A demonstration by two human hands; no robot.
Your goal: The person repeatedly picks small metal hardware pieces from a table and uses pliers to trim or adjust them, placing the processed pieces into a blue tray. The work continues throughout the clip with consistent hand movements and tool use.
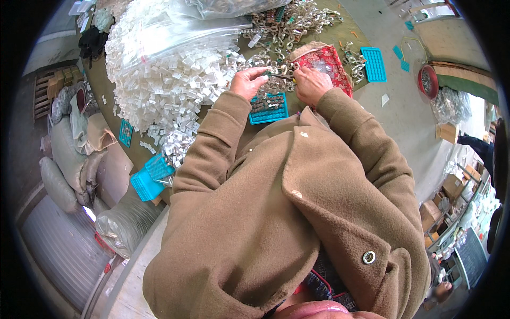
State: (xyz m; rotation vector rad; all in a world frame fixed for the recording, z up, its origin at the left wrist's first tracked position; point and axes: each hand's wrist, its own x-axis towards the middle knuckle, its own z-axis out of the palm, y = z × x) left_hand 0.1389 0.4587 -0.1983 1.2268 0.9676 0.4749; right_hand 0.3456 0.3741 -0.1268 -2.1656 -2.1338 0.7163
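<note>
My left hand [248,83] pinches a small part between thumb and fingertips; it is too small to name. The jaws of the pliers [283,76] meet it, and my right hand [313,84] is closed around their yellow-marked handle. Just below my hands is a blue ridged tray [271,116], with rows of small metal pieces in its upper half. A red floral cloth [338,75] lies beside my right hand with clear bits on it. Shiny ring-shaped metal pieces [295,28] are heaped beyond my hands.
A large heap of small white plastic pieces [171,91] covers the table's left, under a clear plastic bag [191,38]. Blue trays [147,184] sit at the left edge, another blue tray [373,64] at the right edge. A red basin [428,81] stands on the floor.
</note>
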